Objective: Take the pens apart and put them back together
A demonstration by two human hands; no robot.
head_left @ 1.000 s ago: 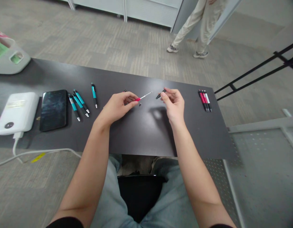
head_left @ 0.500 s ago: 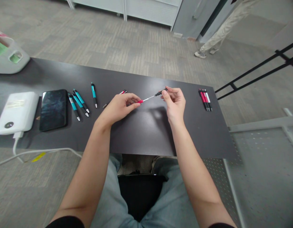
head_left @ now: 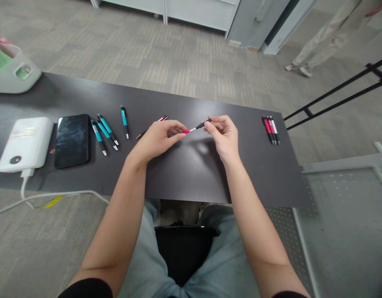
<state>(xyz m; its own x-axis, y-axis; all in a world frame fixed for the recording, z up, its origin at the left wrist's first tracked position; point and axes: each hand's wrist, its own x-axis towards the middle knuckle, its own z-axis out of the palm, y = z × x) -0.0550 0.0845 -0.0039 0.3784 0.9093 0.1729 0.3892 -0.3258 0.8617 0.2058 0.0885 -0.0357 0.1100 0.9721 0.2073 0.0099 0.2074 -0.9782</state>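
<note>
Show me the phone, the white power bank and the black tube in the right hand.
Phone [head_left: 72,141]: head view, middle of its dark screen.
Power bank [head_left: 26,143]: head view, middle of its upper face.
Black tube [head_left: 201,124]: head view, its uncovered stretch.

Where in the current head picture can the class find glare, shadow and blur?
Head view: pale glare lies on the dark grey rectangular table; head view: a soft shadow falls on it near the bare right hand; head view: the glossy black rectangular phone shows cloudy reflections; head view: the pale-trousered legs at upper right look blurred.
</note>
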